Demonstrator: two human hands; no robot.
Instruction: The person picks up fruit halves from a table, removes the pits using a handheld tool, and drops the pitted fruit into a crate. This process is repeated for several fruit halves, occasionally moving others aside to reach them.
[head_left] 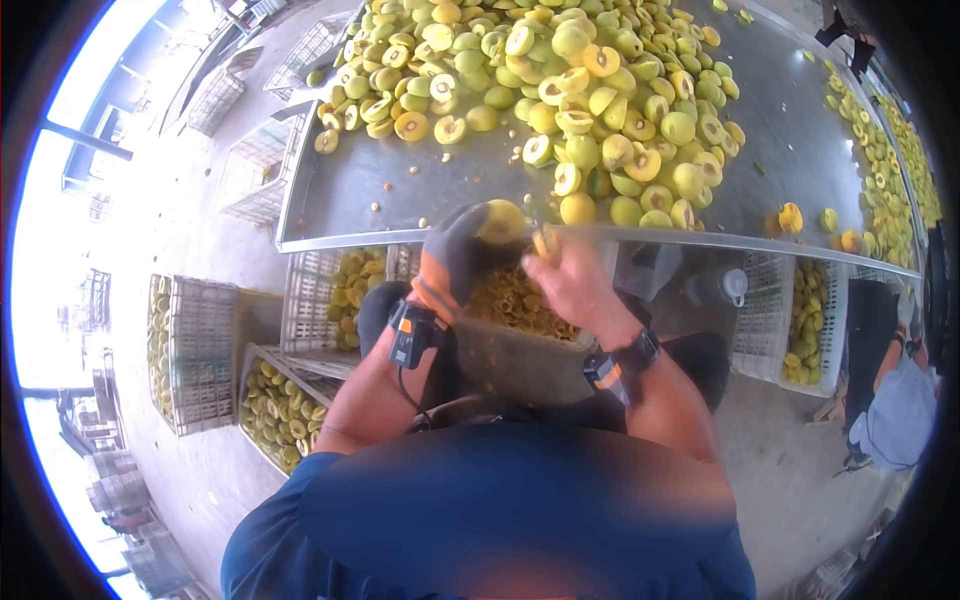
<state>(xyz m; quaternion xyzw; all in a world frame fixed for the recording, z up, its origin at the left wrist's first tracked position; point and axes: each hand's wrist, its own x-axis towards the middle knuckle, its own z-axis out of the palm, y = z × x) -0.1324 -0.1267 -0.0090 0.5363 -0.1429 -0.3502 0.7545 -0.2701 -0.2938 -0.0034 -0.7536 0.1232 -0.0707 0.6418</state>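
My left hand (462,258), in a dark glove with an orange cuff, is closed around a yellow-green stone fruit (502,222) just over the metal table's near edge. Close beside it, my bare right hand (572,278) is pinched on a small yellowish thing, too blurred to name. Beneath both hands, a bin of yellow-brown scraps (522,300) sits between my knees. Ahead on the table lies a large heap of whole and halved stone fruit (580,110), several halves showing brown pits or hollows.
The metal table (400,190) carries scattered loose pits. Crates of fruit stand below it: a left crate (205,345), a lower-left crate (285,405) and a right crate (770,315). A co-worker's sleeve (895,415) shows at far right, near another fruit row (880,170).
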